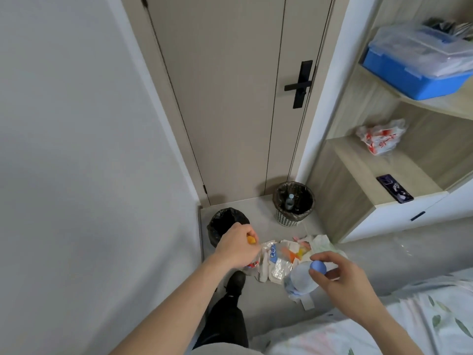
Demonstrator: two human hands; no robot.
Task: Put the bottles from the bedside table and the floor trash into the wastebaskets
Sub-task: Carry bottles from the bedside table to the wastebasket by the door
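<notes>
- Two hands were out over the floor: the right hand [343, 280] pinched a clear bottle with a blue cap [303, 276] by its neck; the left hand [236, 248] was closed round an orange-capped bottle [72, 239] (mostly hidden).
- One heap of floor trash [284, 257], wrappers and paper, lay between the hands.
- Two wastebaskets stood beyond: a black-lined one [225, 221] just behind the left hand, and a mesh one [293, 203] by the door [230, 98], holding one bottle [289, 201].
- On the counter [363, 170]: one phone [395, 188].

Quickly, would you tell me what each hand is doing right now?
Left hand: grips an orange-capped bottle.
Right hand: grips a blue-capped bottle.
</notes>
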